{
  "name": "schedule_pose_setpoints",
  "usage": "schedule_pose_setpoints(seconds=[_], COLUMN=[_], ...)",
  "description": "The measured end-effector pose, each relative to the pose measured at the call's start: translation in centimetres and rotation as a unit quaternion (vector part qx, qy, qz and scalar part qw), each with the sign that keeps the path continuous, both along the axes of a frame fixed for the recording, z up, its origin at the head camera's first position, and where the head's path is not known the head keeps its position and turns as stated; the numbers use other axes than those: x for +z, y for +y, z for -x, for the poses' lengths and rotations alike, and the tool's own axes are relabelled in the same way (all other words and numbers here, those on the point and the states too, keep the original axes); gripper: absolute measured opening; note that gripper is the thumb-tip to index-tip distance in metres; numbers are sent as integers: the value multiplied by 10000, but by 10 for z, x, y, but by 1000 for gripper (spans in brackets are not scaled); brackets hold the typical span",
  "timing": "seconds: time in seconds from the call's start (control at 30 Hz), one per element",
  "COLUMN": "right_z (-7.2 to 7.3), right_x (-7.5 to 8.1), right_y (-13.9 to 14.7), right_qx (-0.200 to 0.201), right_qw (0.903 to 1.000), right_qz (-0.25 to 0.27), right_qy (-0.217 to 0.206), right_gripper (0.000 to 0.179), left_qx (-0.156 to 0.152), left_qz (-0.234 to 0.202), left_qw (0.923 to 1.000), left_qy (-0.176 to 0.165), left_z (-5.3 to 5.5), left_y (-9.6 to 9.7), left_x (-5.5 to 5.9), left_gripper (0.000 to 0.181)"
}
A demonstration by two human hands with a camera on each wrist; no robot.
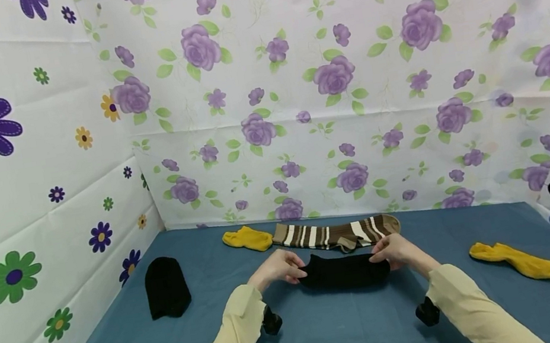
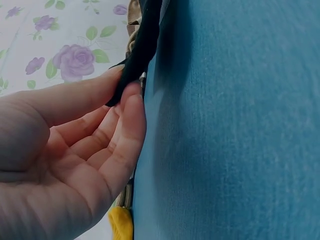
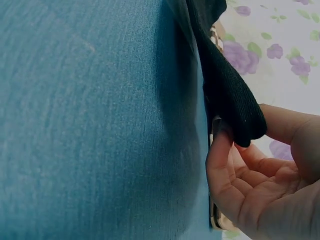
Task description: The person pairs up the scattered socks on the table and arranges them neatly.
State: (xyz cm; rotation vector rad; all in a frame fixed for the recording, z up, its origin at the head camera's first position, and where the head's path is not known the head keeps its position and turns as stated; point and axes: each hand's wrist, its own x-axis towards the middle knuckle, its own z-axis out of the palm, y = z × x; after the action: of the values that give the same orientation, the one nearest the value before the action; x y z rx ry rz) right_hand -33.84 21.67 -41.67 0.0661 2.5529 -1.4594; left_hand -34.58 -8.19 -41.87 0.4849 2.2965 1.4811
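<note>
A black sock (image 1: 342, 272) is stretched sideways between the two hands, close over the blue cloth at the middle. My left hand (image 1: 278, 267) pinches its left end; in the left wrist view, thumb and fingertips meet on the thin edge of the sock (image 2: 142, 50). At the opposite end my right hand (image 1: 397, 250) pinches it too. The right wrist view shows the fabric (image 3: 230, 95) folded over between thumb and fingers. Just behind the held sock lies a brown sock with white stripes (image 1: 312, 236).
One yellow sock (image 1: 247, 239) lies at the back, left of the striped one; another yellow sock (image 1: 516, 261) is at the right. A black knit piece with a rounded top (image 1: 166, 287) lies at the left. Flowered sheets (image 1: 305, 155) rise behind the blue-covered table (image 1: 334, 342).
</note>
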Motion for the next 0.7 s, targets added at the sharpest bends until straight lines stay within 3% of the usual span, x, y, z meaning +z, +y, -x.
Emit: schedule_pose_setpoints(seconds=[0.33, 0.7], right_z=[-2, -6], right_x=[-1, 0], right_y=[0, 0], right_qx=[225, 286], right_qw=[9993, 9972], right_qz=[-250, -547], right_qy=[-189, -416], right_gripper=[12, 14], left_qx=[-345, -406], left_qz=[171, 204], left_qw=[9991, 9983], left_qy=[-168, -361], left_z=[-4, -6], left_y=[-1, -3], left_x=[-1, 1], left_gripper=[14, 15])
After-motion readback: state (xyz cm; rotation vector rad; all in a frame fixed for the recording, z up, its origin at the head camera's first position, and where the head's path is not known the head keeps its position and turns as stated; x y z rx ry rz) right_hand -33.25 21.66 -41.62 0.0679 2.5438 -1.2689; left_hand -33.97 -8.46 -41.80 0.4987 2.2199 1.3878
